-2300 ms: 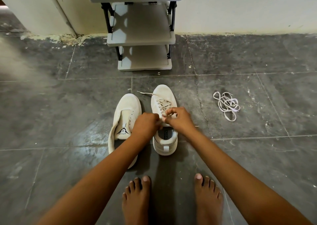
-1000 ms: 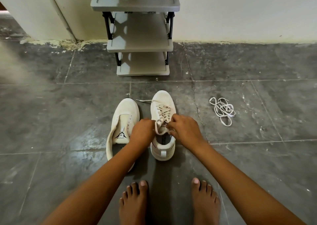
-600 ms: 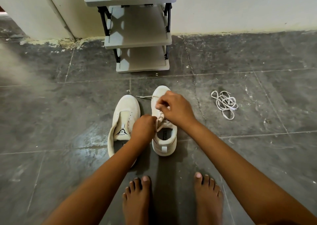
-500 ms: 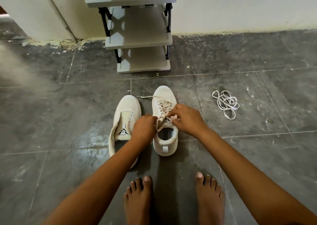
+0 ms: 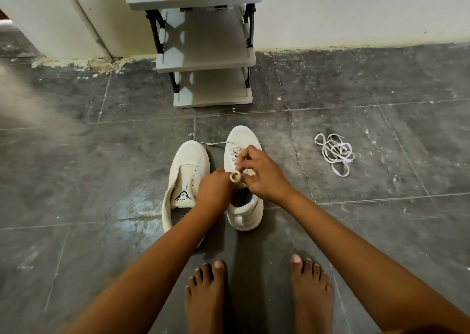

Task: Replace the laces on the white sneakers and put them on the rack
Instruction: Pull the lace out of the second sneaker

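The grey plastic shoe rack's (image 5: pixel 203 61) top is cut off. Over the laced white canvas sneaker (image 5: pixel 243 206) on the floor, the left hand (image 5: pixel 216 193) pinches a cream lace loop (image 5: pixel 235 176); the right hand (image 5: pixel 264 176) pinches lace beside it, its fingertips partly hidden

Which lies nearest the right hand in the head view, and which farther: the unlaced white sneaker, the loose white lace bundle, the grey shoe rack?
1. Unlaced white sneaker, just left of the right hand.
2. Loose white lace bundle, on the floor, right.
3. Grey shoe rack, ahead by the wall.
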The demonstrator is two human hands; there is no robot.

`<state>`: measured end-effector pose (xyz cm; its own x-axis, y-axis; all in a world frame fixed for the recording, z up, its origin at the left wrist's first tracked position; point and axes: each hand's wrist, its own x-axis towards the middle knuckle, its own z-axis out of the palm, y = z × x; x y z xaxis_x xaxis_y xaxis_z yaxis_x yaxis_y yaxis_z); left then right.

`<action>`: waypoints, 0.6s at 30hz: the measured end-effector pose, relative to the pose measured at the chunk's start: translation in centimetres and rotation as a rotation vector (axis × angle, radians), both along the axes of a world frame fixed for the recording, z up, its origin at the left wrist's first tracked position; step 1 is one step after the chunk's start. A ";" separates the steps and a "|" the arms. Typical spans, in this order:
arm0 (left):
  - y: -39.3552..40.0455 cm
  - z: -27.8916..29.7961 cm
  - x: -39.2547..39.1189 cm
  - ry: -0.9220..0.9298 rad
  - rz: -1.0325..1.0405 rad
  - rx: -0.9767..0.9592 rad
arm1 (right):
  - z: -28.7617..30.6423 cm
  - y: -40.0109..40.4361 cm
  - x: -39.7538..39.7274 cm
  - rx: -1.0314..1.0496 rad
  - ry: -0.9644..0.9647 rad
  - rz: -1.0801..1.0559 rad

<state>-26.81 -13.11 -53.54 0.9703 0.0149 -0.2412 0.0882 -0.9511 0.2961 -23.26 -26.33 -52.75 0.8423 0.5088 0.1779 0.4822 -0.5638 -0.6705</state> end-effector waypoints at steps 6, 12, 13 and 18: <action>0.4 0.0 0.0 0.040 -0.006 -0.025 | 0.5 -1.9 0.3 -0.029 0.234 -0.055; 0.2 0.0 -0.1 0.010 -0.013 -0.010 | -1.3 -3.2 -0.7 -0.509 -0.241 0.053; 0.2 0.0 -0.1 0.007 -0.023 0.006 | -1.6 -2.9 -0.7 -0.520 -0.299 0.039; -0.4 0.3 0.0 0.029 -0.063 0.088 | -2.1 -0.6 -0.7 -0.138 0.100 -0.255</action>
<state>-26.79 -13.49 -53.28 0.9628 -0.0233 -0.2693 0.0349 -0.9772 0.2094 -23.97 -26.93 -54.88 0.9557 0.2925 0.0313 0.2489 -0.7473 -0.6161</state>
